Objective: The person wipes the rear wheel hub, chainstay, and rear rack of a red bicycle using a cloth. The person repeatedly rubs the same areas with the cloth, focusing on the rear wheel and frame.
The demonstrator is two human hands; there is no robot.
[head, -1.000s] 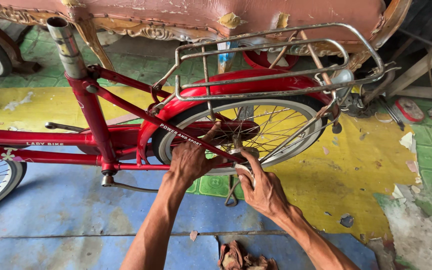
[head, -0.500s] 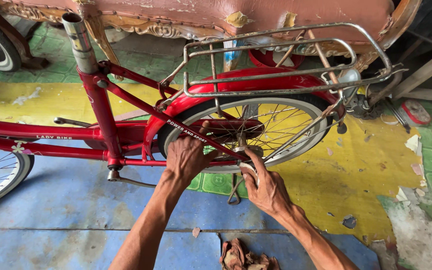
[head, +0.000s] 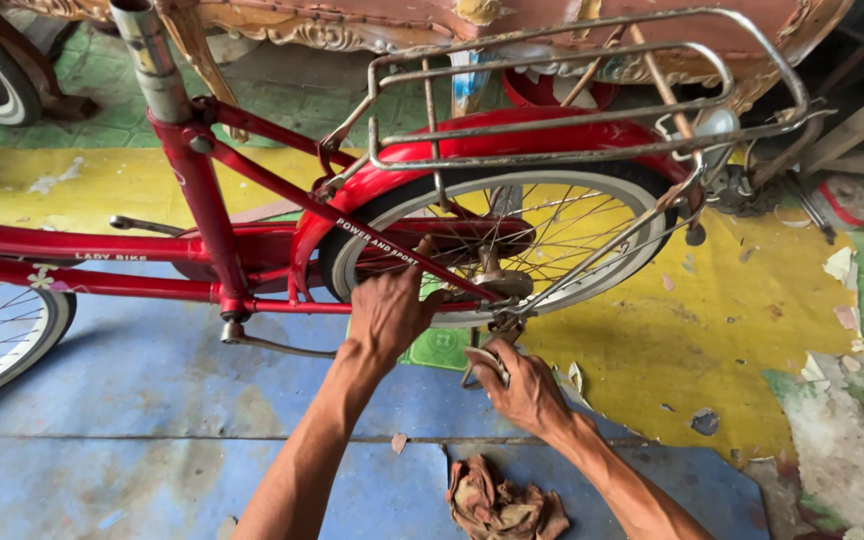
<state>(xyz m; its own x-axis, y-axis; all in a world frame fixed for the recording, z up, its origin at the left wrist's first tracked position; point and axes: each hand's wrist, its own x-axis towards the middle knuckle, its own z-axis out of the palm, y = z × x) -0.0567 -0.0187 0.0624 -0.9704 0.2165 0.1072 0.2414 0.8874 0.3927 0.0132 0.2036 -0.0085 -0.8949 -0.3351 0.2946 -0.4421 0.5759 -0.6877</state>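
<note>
A red bicycle stands side-on across the view, with a chrome rear rack over the red mudguard. My left hand grips the rear wheel where the red stay crosses the tyre, fingers curled behind it. Just under the rear hub, my right hand is closed on a small grey metal piece. I cannot tell whether that piece is a tool or the stand.
A crumpled brown rag lies on the blue floor by my right forearm. The front wheel shows at the left edge. Carved furniture stands behind the bike. Paint flakes and broken floor lie at the right.
The view has shifted a little, so the bicycle sits further right in frame. Both hands stay at the rear wheel and hub.
</note>
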